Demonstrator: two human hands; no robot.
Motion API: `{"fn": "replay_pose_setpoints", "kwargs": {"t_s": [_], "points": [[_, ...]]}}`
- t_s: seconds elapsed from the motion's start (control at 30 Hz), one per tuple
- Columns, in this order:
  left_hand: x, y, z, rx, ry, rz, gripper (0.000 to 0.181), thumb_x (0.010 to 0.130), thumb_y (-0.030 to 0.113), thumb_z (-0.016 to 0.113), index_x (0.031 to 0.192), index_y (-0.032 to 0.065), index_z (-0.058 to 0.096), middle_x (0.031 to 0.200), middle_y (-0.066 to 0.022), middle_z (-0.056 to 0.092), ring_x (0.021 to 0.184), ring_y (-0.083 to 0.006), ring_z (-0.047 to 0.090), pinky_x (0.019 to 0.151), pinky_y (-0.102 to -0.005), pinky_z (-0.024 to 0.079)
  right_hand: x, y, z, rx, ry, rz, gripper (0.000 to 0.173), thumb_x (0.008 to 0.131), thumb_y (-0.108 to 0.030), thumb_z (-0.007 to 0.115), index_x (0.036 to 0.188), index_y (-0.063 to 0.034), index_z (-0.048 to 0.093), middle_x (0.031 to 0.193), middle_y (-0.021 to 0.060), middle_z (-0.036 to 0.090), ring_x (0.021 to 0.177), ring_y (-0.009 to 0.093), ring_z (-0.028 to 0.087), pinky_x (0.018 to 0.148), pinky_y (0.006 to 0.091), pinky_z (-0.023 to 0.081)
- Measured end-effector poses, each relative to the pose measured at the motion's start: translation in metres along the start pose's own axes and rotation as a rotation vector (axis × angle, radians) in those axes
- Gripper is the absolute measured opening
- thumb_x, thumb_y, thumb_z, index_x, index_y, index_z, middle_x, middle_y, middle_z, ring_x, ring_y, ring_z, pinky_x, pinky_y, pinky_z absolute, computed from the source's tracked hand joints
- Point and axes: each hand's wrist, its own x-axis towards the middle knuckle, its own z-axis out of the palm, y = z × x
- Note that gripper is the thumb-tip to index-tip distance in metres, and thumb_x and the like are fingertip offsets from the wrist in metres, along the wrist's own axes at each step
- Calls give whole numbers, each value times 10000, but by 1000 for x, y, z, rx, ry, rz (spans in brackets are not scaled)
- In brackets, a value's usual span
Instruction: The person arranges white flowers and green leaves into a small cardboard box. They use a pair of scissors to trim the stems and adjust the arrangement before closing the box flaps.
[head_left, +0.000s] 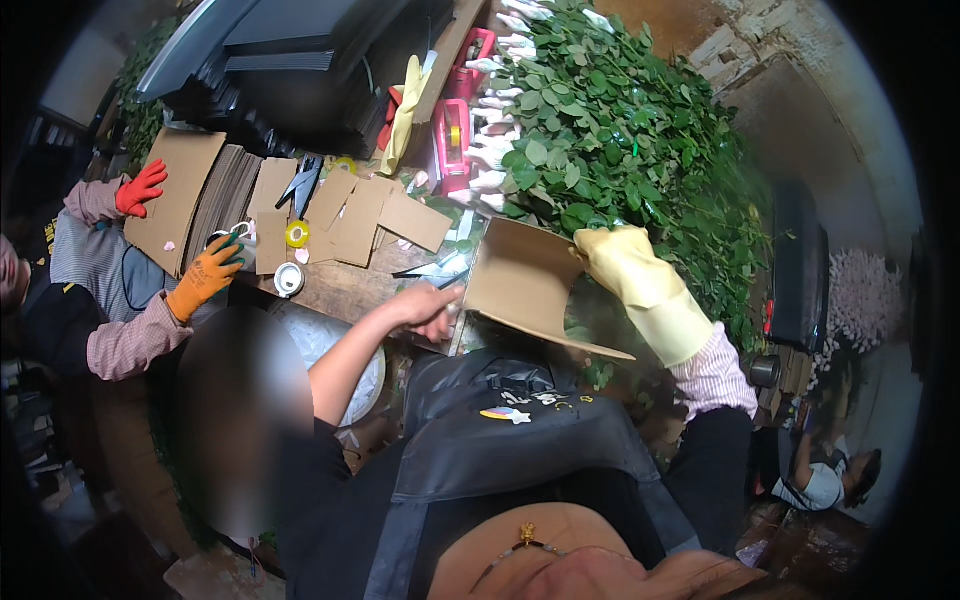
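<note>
My left hand (429, 309), bare, is at the table's front edge, beside the left edge of a bent brown cardboard sheet (517, 277). Its fingers are curled and blurred; a thin dark thing shows by them, and whether they hold it I cannot tell. My right hand (611, 251), in a pale yellow rubber glove, grips the far right corner of the cardboard. The sheet curves, with its near right corner reaching over the floor side. Beyond it lies a large heap of leafy green stems (615, 127), with white-wrapped flower heads (491, 154) along its left side.
Pink tape dispensers (452, 146), cut cardboard pieces (356, 225), yellow tape (297, 234), a blue-grey stapler (304, 184) and a white-rimmed can (289, 279) are on the table (337, 292). At left, a co-worker's red-gloved hand (141, 189) and orange-gloved hand (206, 277) are by stacked cardboard (176, 195).
</note>
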Motion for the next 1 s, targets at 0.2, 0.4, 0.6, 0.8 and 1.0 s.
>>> {"fn": "replay_pose_setpoints", "kwargs": {"t_s": [0.2, 0.4, 0.6, 0.8, 1.0], "points": [[62, 59, 20, 794, 221, 561, 344, 967, 364, 565, 1116, 80, 691, 943, -197, 717, 881, -394, 695, 788, -497, 548, -5, -2, 9, -42, 232, -118, 133, 893, -144, 657, 787, -73, 620, 688, 166, 659, 612, 365, 661, 578, 490, 531], [149, 13, 61, 1056, 311, 1194, 907, 926, 638, 519, 1547, 6, 328, 1562, -208, 396, 1455, -342, 372, 1197, -486, 267, -12, -7, 13, 35, 299, 44, 143, 899, -231, 704, 910, -90, 689, 792, 142, 709, 750, 329, 713, 661, 466, 562], [141, -13, 56, 992, 382, 989, 1021, 869, 750, 495, 1580, 48, 283, 1593, -140, 386, 1459, -284, 377, 1207, -468, 241, -28, -47, -52, 575, -49, 22, 384, 901, -285, 735, 1256, -153, 676, 1196, 69, 711, 1076, 255, 673, 958, 392, 529], [144, 4, 53, 938, 347, 1094, 1002, 873, 730, 521, 1573, 49, 299, 1562, -163, 416, 1446, -312, 385, 1199, -455, 271, 39, -20, 68, 104, 54, 279, 268, 819, -334, 806, 996, -151, 721, 956, 123, 722, 922, 330, 684, 816, 458, 544], [147, -8, 54, 964, 426, 1114, 999, 867, 714, 537, 1567, 40, 304, 1574, -160, 398, 1454, -313, 373, 1204, -461, 260, 27, -41, 15, 194, 299, -35, 520, 834, -258, 797, 1303, -124, 616, 1125, 194, 698, 1064, 365, 664, 916, 442, 528]]}}
